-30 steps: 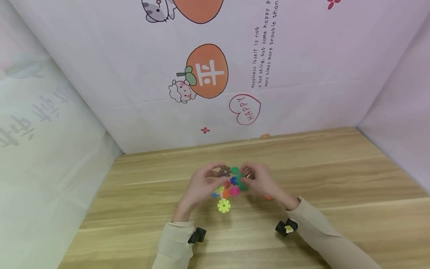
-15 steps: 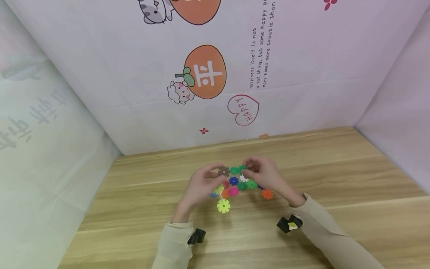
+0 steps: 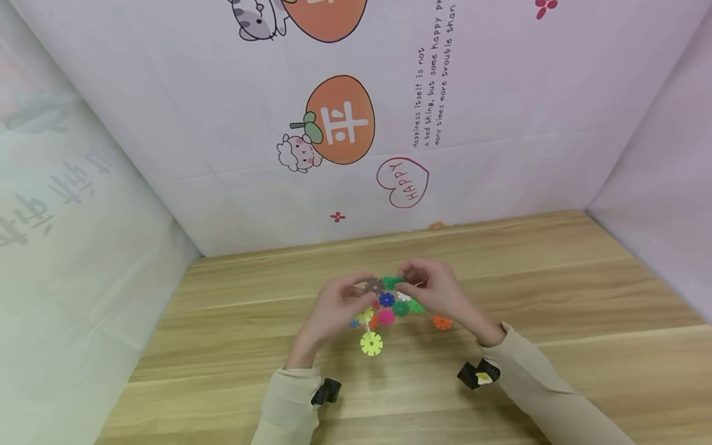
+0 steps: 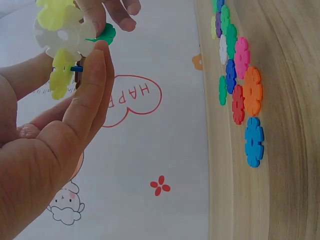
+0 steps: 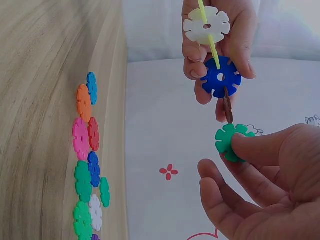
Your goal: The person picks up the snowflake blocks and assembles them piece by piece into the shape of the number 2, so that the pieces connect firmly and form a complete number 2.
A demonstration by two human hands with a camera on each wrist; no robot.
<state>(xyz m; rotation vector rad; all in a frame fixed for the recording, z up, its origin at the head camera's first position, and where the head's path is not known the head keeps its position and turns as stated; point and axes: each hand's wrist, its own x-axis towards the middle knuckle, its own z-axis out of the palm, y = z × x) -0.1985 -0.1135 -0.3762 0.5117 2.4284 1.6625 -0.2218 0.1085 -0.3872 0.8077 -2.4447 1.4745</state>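
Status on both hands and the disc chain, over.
Left hand gripping disc chain. Right hand pinching green disc at the chain's brown disc, slotting unclear. Loose discs on table, nothing visibly blocking.

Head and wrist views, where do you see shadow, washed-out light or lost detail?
Head view: soft shadows on the wooden table beside the sleeves; right wrist view: pale wall cloth beyond the left hand looks almost washed out; left wrist view: white notched disc shows little surface detail.
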